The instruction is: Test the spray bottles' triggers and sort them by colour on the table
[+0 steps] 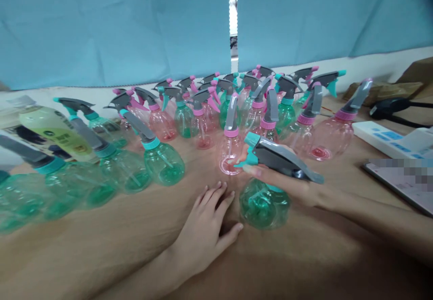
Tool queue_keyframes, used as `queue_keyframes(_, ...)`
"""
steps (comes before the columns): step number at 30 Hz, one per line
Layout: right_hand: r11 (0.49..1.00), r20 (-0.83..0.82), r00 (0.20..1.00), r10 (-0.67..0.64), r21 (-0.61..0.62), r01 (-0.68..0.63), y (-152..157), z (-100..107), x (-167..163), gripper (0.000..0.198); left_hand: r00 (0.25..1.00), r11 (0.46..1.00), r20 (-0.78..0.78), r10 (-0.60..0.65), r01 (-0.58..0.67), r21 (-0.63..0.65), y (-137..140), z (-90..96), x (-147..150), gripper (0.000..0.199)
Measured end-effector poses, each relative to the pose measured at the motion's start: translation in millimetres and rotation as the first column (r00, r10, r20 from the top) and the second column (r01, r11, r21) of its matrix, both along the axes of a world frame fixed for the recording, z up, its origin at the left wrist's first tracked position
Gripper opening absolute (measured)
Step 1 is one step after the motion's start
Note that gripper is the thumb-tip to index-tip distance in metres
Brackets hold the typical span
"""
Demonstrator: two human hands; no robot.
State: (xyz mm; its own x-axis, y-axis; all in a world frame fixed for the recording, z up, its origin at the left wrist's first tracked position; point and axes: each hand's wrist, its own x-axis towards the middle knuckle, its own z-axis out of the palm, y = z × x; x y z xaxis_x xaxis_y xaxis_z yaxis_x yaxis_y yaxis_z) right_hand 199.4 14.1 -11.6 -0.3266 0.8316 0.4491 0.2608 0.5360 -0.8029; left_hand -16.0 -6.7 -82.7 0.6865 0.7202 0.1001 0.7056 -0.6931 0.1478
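A green spray bottle (264,204) with a grey and turquoise trigger head stands in front of me, its nozzle pointing left. My right hand (282,180) is wrapped round its neck below the trigger head; part of the fingers is hidden behind it. Flat on the table lies my left hand (209,221), fingers spread, just left of that bottle and holding nothing. Beyond my hands stands a pink spray bottle (231,153) with a grey and pink head. Another green spray bottle (164,163) is at the left.
Several more pink and green spray bottles crowd the back of the wooden table (142,255) and its left side. A large bottle with a yellow-green label (59,131) stands far left. At right are a white power strip (382,140), a phone-like device (402,185) and a black object (389,110).
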Motion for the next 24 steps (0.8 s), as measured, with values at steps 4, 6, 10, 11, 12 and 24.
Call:
queue_keyframes(4, 0.998, -0.055, 0.997, 0.049, -0.03, -0.051, -1.3, 2.0, 0.9, 0.015, 1.0, 1.0, 0.01, 0.002, -0.002, 0.007, 0.2, -1.5, -0.2, 0.056)
queue_keyframes(6, 0.999, -0.042, 0.999, 0.027, -0.027, -0.028, -2.4, 2.6, 0.5, 0.022, 1.0, 1.0, -0.005, 0.004, -0.004, 0.003, 0.0, -1.0, 0.1, 0.057)
queue_keyframes(10, 1.0, -0.045, 0.999, 0.018, -0.022, -0.019, -3.9, 2.9, 0.4, 0.033, 1.0, 1.0, -0.025, 0.006, -0.006, -0.003, -0.1, 0.5, 1.0, 0.057)
queue_keyframes(11, 0.999, -0.055, 0.998, 0.028, -0.018, -0.029, -3.8, 3.0, 0.6, 0.032, 1.0, 1.0, -0.021, 0.005, -0.005, 0.0, 0.0, 0.6, 1.1, 0.057)
queue_keyframes(12, 0.999, -0.061, 0.997, 0.041, -0.018, -0.042, -3.7, 3.0, 0.6, 0.031, 1.0, 1.0, -0.016, 0.004, -0.004, 0.003, 0.1, 0.6, 1.2, 0.057)
queue_keyframes(24, 0.994, -0.173, 0.985, -0.003, -0.106, -0.015, -1.9, -3.3, -6.5, 0.02, 1.0, 1.0, -0.002, 0.0, 0.0, 0.007, -0.3, 0.2, 2.3, 0.055)
